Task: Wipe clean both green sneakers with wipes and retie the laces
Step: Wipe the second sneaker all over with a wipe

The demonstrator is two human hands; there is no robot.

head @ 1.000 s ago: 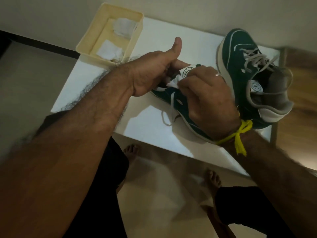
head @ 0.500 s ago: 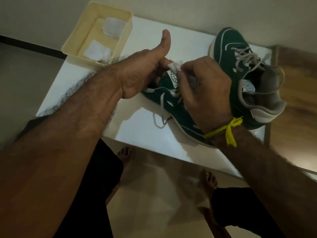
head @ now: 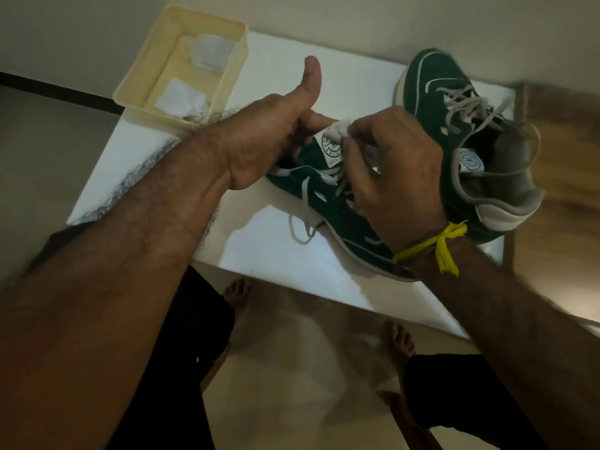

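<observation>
A: Item one, arms?
B: Both forearms bare and hairy, no sleeves in view. Left hand point(head: 259, 138) carries nothing on wrist or fingers that shows.

A: Item two, the right?
B: Right hand point(head: 394, 177) has a bright yellow knotted thread wristband point(head: 436, 246), loose ends hanging off the knot.

A: Item three, lower body?
B: Black trousers point(head: 175, 368) on both legs, near edge of the scene. Bare feet point(head: 238, 292) on the floor, toes visible.

Your right hand point(head: 394, 177) covered most of the near sneaker point(head: 324, 190) and its laces; only a corner of the wipe point(head: 341, 126) showed above your fingertips. Your left hand point(head: 259, 141) hid the collar.
</observation>
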